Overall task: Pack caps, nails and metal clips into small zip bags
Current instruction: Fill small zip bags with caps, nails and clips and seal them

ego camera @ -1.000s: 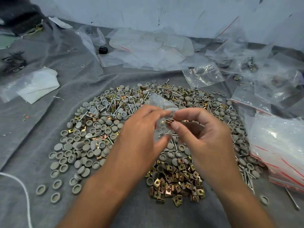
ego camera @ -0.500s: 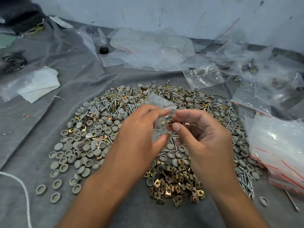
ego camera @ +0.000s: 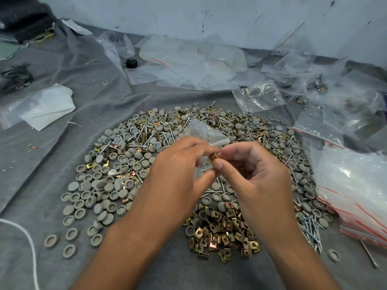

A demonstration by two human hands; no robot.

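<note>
A wide heap of grey round caps [ego camera: 109, 185], silver nails [ego camera: 310, 229] and brass metal clips [ego camera: 226, 231] lies on the grey cloth [ego camera: 188, 268]. Above its middle, my left hand [ego camera: 178, 170] pinches a small clear zip bag [ego camera: 204, 132] between thumb and fingers; the bag stands up behind both hands. My right hand [ego camera: 253, 172] pinches a brass clip [ego camera: 213, 157] at the bag's mouth, thumb and forefinger touching the left fingertips. Some nails show through the bag's lower part.
A stack of empty zip bags with red strips [ego camera: 356, 197] lies at the right. Loose clear bags [ego camera: 188, 63] are spread along the back by the wall, some holding parts [ego camera: 318, 86]. A white cord [ego camera: 25, 243] crosses the lower left. White paper in plastic [ego camera: 41, 107] sits at left.
Both hands stay together over the heap. The right hand's thumb and forefinger have brought the brass clip a little closer to the bag's mouth.
</note>
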